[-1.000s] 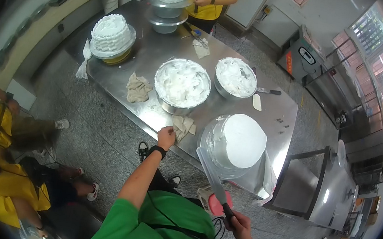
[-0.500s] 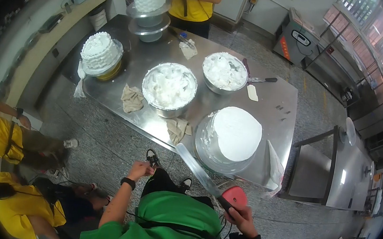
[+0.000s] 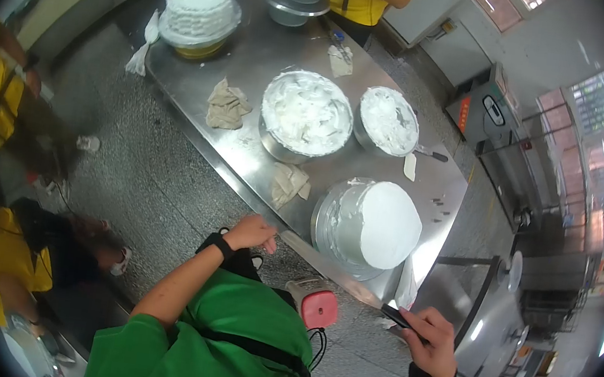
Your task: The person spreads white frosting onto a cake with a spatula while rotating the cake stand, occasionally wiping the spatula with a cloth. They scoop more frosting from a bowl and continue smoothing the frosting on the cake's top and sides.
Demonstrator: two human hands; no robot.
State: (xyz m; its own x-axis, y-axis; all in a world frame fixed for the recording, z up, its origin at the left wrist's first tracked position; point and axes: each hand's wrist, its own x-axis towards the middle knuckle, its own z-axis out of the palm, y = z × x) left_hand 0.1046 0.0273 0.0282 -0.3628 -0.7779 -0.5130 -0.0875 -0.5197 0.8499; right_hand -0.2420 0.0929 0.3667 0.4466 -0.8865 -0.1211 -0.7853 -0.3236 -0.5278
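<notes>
My closed right hand [image 3: 434, 342] grips a long black-handled steel spatula [image 3: 351, 283]; left hand [image 3: 252, 233] half-curled, seemingly empty. Steady wrist advisable.

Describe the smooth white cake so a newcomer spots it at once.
Find the stainless-steel table, then its end nearest the right hand. The round white cake beyond the black-handled metal spatula has smooth icing, unlike the ridged white cake at far left.
</notes>
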